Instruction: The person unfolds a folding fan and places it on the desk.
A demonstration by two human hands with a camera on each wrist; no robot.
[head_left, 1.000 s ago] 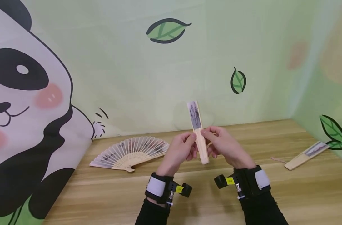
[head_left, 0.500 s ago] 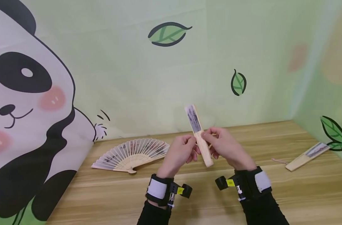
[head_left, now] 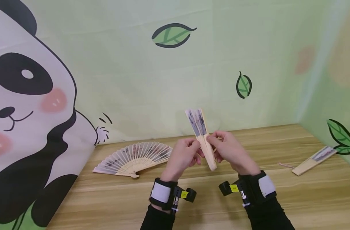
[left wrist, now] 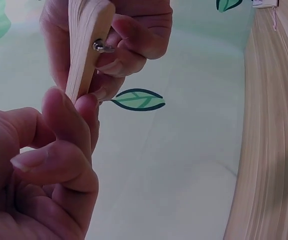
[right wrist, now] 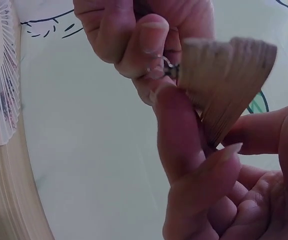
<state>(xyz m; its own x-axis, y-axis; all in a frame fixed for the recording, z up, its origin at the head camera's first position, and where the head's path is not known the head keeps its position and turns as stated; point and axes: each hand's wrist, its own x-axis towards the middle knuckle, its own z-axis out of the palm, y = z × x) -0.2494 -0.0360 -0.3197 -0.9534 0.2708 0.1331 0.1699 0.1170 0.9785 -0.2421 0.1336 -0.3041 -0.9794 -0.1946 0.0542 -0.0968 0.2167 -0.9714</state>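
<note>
Between my hands a folding fan (head_left: 208,153) stands tilted above the table, its printed leaf slightly spread at the top. My left hand (head_left: 182,156) pinches its left side with thumb and fingers. On the opposite side my right hand (head_left: 230,150) pinches it the same way. A metal rivet ring shows at the base of the held fan (left wrist: 86,45) in the left wrist view. From the right wrist, the bundled rib ends of this fan (right wrist: 229,70) face the camera. Left of my hands lies a spread fan (head_left: 134,159) with a flower print.
A closed folding fan (head_left: 314,160) with a pink cord lies on the wooden table (head_left: 278,204) at the right. Behind the table hangs a green cloth backdrop (head_left: 120,70) with leaves and a printed panda (head_left: 57,140) at the left.
The held fan has tilted, its base moving right and its top left. Its leaf has begun to spread, showing two printed strips where one showed before. Both hands keep their pinch.
</note>
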